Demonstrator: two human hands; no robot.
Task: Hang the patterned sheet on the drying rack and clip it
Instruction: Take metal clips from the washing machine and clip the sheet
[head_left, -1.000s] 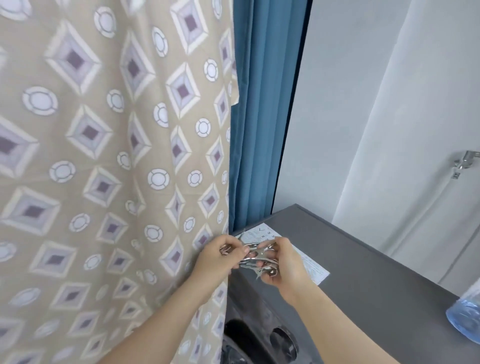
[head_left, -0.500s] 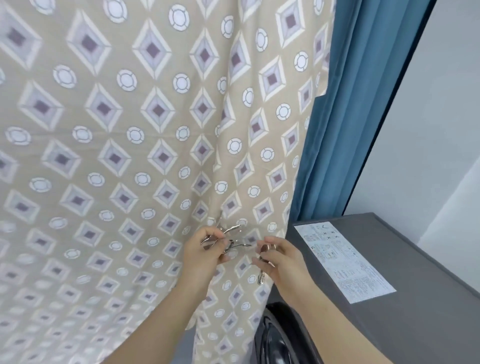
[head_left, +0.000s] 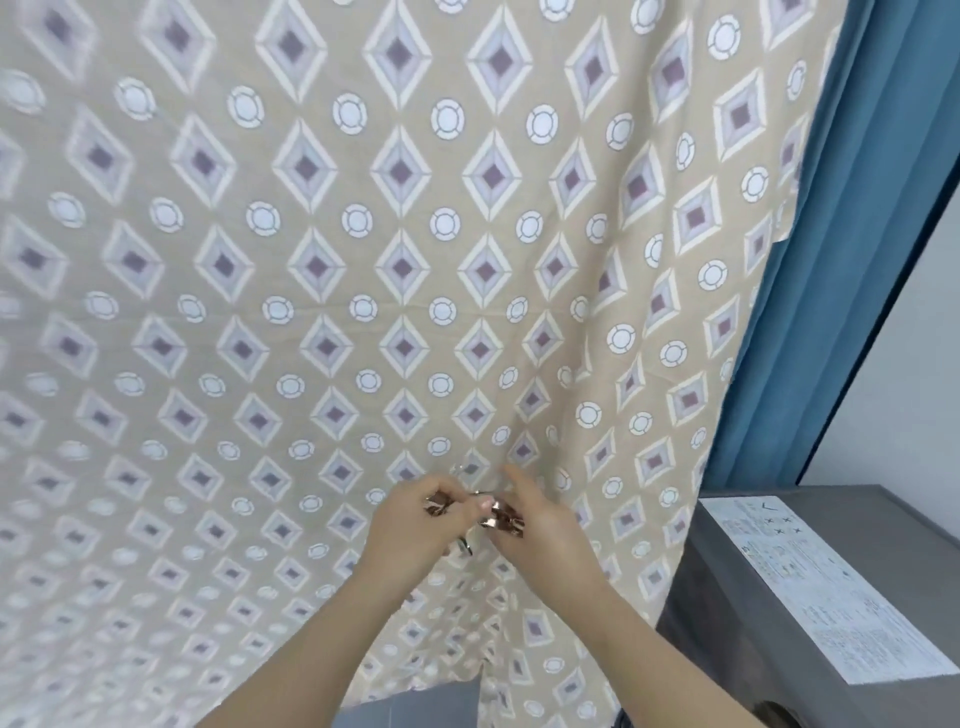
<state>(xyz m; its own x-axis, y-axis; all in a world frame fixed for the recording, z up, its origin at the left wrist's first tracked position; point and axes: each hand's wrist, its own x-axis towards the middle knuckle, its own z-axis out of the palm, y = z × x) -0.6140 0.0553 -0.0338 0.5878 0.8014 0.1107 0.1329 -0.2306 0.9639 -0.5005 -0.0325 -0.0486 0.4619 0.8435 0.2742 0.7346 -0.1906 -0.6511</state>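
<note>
**Patterned sheet (head_left: 363, 260) hung just beyond the fingers, clips not yet on it**

I saw the sheet as a broad wall across almost the whole head view. Its fall ran top to bottom and its right edge lay against the blue curtain (head_left: 841, 270). The drying rack was out of frame above, so I could not tell how the cloth sat on it.

Both hands met low in the centre, in front of the fabric. The left hand (head_left: 415, 530) had its fingers curled round a bunch of metal clips (head_left: 501, 519). The right hand (head_left: 550, 540) pinched the same bunch from the other side, its forefinger straightened toward the cloth. Blur stopped me from counting the clips or telling whether that forefinger touched the sheet.

I judged the step in hand to be parting one clip from the bunch. The line to be clipped lay straight up from the fingers, not ahead of them, so the next move called for a raise. The right hand was nearer the sheet's free edge, beside the grey appliance (head_left: 753, 649), and looked the likelier carrier.
</note>
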